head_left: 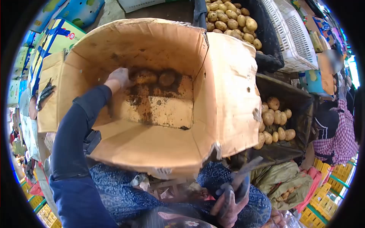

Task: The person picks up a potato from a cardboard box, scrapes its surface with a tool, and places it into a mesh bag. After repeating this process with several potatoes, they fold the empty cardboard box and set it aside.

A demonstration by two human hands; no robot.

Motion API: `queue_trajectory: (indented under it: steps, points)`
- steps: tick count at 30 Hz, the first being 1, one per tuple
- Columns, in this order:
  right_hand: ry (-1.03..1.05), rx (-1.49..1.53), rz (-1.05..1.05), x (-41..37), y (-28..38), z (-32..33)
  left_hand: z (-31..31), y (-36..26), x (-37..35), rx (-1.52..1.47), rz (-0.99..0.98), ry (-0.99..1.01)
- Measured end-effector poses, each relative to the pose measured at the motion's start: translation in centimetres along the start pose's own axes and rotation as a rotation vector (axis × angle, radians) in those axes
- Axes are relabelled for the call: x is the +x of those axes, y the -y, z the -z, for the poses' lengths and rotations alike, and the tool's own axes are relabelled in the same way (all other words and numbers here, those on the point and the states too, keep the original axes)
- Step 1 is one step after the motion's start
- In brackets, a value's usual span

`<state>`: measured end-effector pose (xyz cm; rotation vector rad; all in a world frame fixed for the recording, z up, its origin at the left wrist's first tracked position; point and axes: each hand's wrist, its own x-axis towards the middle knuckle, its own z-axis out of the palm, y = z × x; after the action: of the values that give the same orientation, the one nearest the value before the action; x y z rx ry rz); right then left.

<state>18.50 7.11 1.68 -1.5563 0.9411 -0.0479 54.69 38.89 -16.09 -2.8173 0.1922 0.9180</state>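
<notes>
My left hand, in a pale dirty glove, reaches down inside a large cardboard box. Its fingertips point away from me and are mostly hidden, right beside two dirt-covered potatoes at the back of the box floor. Dark soil is smeared around them. Low at the right, my right hand, also gloved, is closed around a knife whose flat, dull blade slants up to the right over my knee.
A dark crate of potatoes stands behind the box, and a second black bin with potatoes is to the right. White plastic crates sit beyond. A person in a checked shirt is at far right, near a crumpled green sack.
</notes>
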Motion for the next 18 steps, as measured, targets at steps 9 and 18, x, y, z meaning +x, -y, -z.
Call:
queue_trajectory:
  steps: [9,18]
  points:
    - [-0.143,0.086,-0.212,1.6,-0.9,-2.8,-8.2,-2.1,6.5,0.305,-0.457,-0.358]
    - [-0.089,0.262,-0.143,-0.7,-0.4,-2.0,0.3,-2.2,-6.7,-1.525,-0.174,0.340]
